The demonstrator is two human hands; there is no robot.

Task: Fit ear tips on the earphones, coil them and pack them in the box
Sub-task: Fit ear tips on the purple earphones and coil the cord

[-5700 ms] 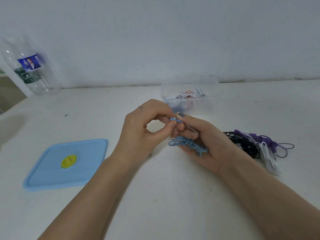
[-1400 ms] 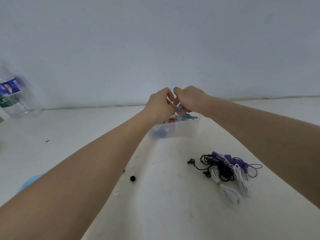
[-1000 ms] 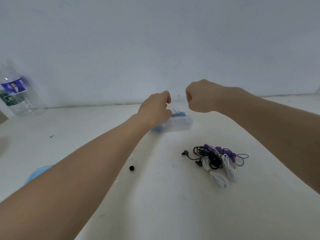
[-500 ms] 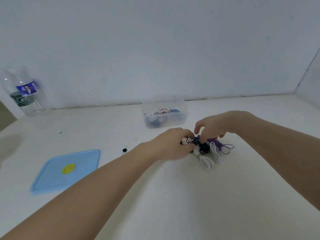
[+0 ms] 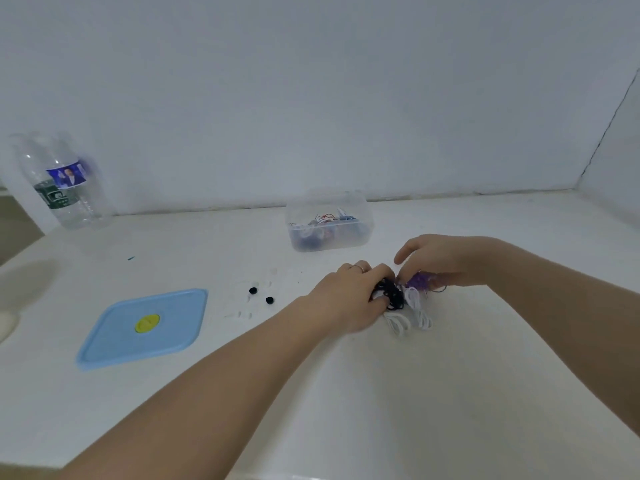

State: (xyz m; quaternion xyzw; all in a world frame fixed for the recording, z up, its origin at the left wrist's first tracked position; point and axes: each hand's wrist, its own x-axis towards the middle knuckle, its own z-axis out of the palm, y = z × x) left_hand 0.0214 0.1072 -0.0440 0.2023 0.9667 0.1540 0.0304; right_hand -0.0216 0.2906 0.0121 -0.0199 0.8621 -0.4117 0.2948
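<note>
Left grip (image 5: pixel 349 299) holding black earphones (image 5: pixel 391 295), right grip (image 5: pixel 440 261) on purple earphones (image 5: pixel 419 280)

A plain indoor work corner, likely a small packing or assembly station: a bare white bench (image 5: pixel 381 393) set against blank white walls (image 5: pixel 311 98), with a water bottle (image 5: pixel 65 188), a blue lid (image 5: pixel 145 327) and loose earphones (image 5: pixel 408 303) on it.
</note>
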